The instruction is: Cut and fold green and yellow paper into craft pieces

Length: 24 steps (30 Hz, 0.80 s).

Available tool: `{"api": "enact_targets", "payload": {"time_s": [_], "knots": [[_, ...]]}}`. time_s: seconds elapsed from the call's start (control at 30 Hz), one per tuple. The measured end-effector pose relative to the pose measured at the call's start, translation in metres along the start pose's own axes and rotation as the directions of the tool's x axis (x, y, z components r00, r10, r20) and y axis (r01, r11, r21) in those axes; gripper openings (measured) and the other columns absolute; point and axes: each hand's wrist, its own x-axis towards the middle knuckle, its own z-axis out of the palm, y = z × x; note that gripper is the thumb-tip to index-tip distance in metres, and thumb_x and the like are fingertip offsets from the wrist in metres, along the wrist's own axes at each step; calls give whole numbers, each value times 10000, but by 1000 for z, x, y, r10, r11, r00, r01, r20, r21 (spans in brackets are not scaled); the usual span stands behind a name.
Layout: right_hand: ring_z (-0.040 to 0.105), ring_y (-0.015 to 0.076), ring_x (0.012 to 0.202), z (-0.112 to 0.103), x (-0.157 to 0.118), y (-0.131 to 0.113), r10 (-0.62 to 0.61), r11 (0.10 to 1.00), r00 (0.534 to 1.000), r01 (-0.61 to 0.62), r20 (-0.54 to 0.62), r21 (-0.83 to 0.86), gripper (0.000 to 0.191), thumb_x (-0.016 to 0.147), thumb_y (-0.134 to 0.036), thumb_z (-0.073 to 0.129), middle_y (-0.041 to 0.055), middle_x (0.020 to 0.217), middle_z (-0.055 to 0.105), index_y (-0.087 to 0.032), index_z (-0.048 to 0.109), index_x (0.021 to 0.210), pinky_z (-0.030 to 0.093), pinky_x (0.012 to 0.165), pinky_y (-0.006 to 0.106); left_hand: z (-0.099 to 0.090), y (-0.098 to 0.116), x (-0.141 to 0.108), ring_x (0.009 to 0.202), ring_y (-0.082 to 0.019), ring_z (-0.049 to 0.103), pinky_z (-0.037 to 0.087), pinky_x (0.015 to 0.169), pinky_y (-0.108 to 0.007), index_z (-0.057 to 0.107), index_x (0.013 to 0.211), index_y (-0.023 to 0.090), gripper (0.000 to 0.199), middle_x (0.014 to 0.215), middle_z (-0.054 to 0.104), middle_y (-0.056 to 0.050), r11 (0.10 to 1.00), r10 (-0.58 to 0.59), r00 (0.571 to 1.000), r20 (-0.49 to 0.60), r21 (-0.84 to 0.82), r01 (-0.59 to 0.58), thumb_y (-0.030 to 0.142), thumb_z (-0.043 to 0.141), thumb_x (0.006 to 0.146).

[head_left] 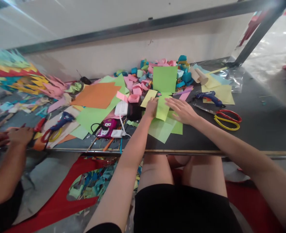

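A folded yellow-green paper (162, 108) lies between my two hands at the table's near side. My left hand (152, 108) is closed at its left edge, the fingertips partly hidden. Over its right edge reaches my right hand (183, 110), open, with fingers stretched out. Pale green sheets (162, 131) are spread beneath. A green square sheet (165, 79) stands behind, leaning on a heap of paper loops. Next to my left hand is a small pale yellow sheet (148, 98). Scissors (226, 119) with red and yellow handles rest right of my right hand.
A blue glue gun (210, 97) and cardboard tubes (201, 76) lie to the right. Left are a white adapter (121, 108), a purple power strip (107, 128), cords and orange sheets (96, 94). A co-worker's hands (20, 135) work at far left near another glue gun (64, 120).
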Motion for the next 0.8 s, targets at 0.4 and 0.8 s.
{"api": "enact_targets", "payload": {"time_s": [0.4, 0.8], "knots": [[370, 381, 1509, -1, -35, 26, 43, 999, 989, -46, -140, -21, 338, 844, -343, 736, 49, 1625, 459, -302, 762, 1179, 335, 1169, 590, 28, 21, -7, 1576, -455, 214, 260, 1240, -658, 347, 1588, 151, 1094, 1696, 267, -219, 994, 96, 929, 358, 13, -108, 592, 837, 714], [531, 144, 525, -8, -29, 45, 375, 796, 925, -352, 55, 493, 528, 856, -669, 667, 1, 556, 622, -215, 695, 588, 403, 538, 300, 45, 12, 1, 999, -250, 743, 582, 894, -376, 721, 1078, 157, 397, 1106, 781, -126, 682, -43, 989, 142, -719, 133, 444, 782, 811]]}}
